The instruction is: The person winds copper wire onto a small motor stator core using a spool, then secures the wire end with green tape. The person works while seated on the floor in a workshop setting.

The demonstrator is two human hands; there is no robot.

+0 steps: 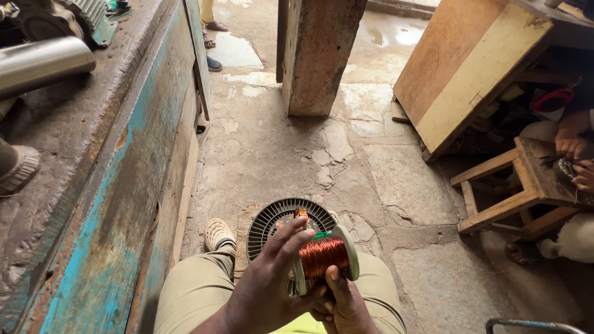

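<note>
Left hand [266, 281] and right hand [346, 303] both gripping copper wire spool [325, 256] over lap, round fan grille [275, 219] just behind on stone floor [371, 167]

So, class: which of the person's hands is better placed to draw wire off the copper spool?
Probably the left hand: its fingers lie across the spool windings, while the right hand supports it from below.

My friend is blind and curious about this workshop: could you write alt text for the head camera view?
Seen from above, a seated person's left hand and right hand hold a spool of copper wire over their lap. On the cracked stone floor below lies a round slotted metal part. A worn blue-painted workbench runs along the left, and another person's hands work at a wooden stool on the right.
</note>
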